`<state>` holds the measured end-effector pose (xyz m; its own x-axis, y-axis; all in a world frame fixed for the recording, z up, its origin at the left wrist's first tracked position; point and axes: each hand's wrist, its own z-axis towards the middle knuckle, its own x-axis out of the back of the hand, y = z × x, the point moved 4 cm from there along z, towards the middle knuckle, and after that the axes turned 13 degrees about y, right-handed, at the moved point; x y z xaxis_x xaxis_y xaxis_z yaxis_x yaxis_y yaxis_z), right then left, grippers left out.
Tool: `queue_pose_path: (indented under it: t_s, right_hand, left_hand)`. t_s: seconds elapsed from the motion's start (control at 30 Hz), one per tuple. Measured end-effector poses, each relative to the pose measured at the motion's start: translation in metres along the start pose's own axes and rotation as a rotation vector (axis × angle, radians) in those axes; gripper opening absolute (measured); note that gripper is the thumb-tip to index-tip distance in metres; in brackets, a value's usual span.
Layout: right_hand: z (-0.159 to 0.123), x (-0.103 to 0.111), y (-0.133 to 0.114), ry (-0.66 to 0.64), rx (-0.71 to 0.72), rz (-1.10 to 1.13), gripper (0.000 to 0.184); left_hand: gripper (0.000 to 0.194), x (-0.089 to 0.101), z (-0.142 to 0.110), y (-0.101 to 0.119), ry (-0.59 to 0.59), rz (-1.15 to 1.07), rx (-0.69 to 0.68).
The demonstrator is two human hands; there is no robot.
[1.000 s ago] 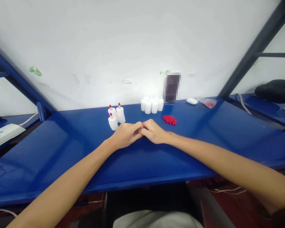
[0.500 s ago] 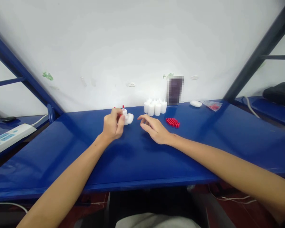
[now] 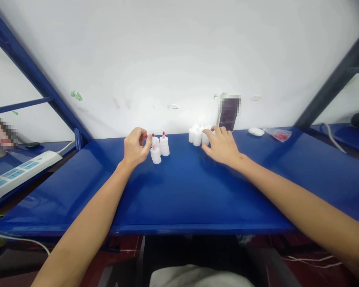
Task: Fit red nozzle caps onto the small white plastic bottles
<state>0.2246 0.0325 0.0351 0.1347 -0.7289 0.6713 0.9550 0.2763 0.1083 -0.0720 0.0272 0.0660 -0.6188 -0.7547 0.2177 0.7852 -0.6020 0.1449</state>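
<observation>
My left hand (image 3: 134, 147) is closed in a pinch on the red tip of a small white bottle (image 3: 146, 138), most of which is hidden behind the fingers. Right beside it on the blue table (image 3: 182, 187) stand three small white bottles with red caps (image 3: 159, 148). My right hand (image 3: 221, 146) reaches to a cluster of several uncapped white bottles (image 3: 196, 135) at the back of the table. Its fingers are stretched out and touch the nearest one.
A white power strip (image 3: 16, 175) lies on the left shelf. At the back right are a blurred dark object (image 3: 229, 113), a white oval item (image 3: 256, 131) and a clear bag with red bits (image 3: 278, 135). Slanted frame struts stand at both sides.
My hands, joined a second ago, have parted. The left went to the red-capped bottles with a bottle in it; the right moved back over the red beads to the uncapped bottles. The view shifted left.
</observation>
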Motion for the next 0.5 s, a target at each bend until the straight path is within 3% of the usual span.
queue_pose_path:
  t_s: [0.27,0.5]
  right_hand:
    - [-0.0012,-0.0094,0.0024,-0.073,0.089,0.044,0.049]
    - [0.0005,-0.0067,0.0039,-0.016,0.100,0.059,0.047]
  left_hand:
    - [0.014,-0.0070,-0.0045,0.0048,-0.139,0.027,-0.015]
    - [0.014,-0.0096,-0.0059,0.0032,-0.182,0.069,-0.003]
